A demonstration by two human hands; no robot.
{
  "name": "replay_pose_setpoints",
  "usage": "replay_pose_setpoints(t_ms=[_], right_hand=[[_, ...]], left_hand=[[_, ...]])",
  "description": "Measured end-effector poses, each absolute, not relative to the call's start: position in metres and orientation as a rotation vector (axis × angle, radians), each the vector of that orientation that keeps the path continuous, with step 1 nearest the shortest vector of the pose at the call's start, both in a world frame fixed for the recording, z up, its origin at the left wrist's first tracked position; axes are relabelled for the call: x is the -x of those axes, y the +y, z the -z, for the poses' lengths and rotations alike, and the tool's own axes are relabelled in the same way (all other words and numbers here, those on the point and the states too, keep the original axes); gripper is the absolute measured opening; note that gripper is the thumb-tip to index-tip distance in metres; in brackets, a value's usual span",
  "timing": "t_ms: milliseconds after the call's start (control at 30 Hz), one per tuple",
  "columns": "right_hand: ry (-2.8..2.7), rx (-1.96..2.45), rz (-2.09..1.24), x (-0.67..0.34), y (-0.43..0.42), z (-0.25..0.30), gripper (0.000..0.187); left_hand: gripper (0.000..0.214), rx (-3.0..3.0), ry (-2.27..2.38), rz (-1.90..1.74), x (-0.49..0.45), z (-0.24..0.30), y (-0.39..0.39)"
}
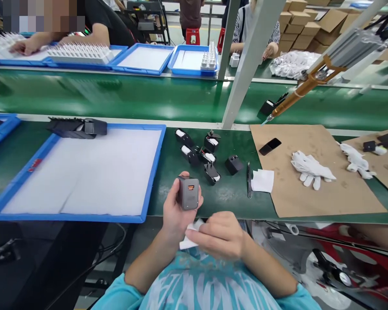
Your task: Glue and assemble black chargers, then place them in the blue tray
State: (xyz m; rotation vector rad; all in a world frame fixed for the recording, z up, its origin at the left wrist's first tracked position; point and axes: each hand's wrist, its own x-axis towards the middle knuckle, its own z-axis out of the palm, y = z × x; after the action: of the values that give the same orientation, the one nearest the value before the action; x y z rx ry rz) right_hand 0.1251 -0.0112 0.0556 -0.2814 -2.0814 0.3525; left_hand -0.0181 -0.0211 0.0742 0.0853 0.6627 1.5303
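My left hand [174,215] is wrapped round a dark grey charger [190,196] and holds it up over the bench's front edge. An orange-lined port shows on its near face. Just below it, my right hand [220,234] pinches a white cloth or paper wipe [189,242], apart from the charger. Beyond my hands several black charger housings [192,156] with white parts inside lie in a loose group. One closed black charger [234,164] sits to their right. Beside it are black tweezers [249,181] and a folded white paper [263,180].
A blue-rimmed tray [147,189] lies at left, with black housings [77,127] along its far edge. Brown cardboard [330,200] at right bears white gloves [310,168] and a black phone-like slab [270,146]. A dispensing nozzle [287,101] hangs over it. A green conveyor and co-workers are beyond.
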Motion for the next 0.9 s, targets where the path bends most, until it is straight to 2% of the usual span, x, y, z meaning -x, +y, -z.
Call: replay_pose_setpoints(t_ms=[167,300,400,533,600,733,800,900], right_hand=[[-1.792,0.728,-0.338,-0.119,0.0,-0.065,0.026],[-2.067,0.437,-0.23,-0.112,0.002,-0.059,0.026],[-2.154,0.179,-0.281,-0.118,-0.004,-0.055,0.032],[-1.905,0.442,-0.361,-0.121,-0.009,-0.063,0.044],[-1.97,0.433,-0.396,-0.115,-0.011,-0.065,0.041],[-2.113,0.188,-0.606,-0.117,-0.01,-0.05,0.021],[-2.035,0.453,-0.63,-0.132,-0.001,-0.038,0.021],[-2.024,0.96,-0.487,-0.164,0.019,-0.024,0.021]], left_hand=[[0.028,-0.071,0.755,-1.537,0.012,-0.069,-0.022],[0.027,-0.071,0.76,-1.503,0.01,-0.066,-0.022],[0.022,-0.086,0.673,-1.496,0.011,-0.07,-0.021],[0.022,-0.051,0.683,-1.502,0.01,-0.072,-0.021],[0.022,-0.014,0.692,-1.477,0.009,-0.072,-0.021],[0.02,-0.017,0.62,-1.483,0.01,-0.072,-0.02],[0.019,-0.028,0.593,-1.493,0.013,-0.074,-0.019],[0.02,-0.035,0.569,-1.501,0.016,-0.074,-0.018]])
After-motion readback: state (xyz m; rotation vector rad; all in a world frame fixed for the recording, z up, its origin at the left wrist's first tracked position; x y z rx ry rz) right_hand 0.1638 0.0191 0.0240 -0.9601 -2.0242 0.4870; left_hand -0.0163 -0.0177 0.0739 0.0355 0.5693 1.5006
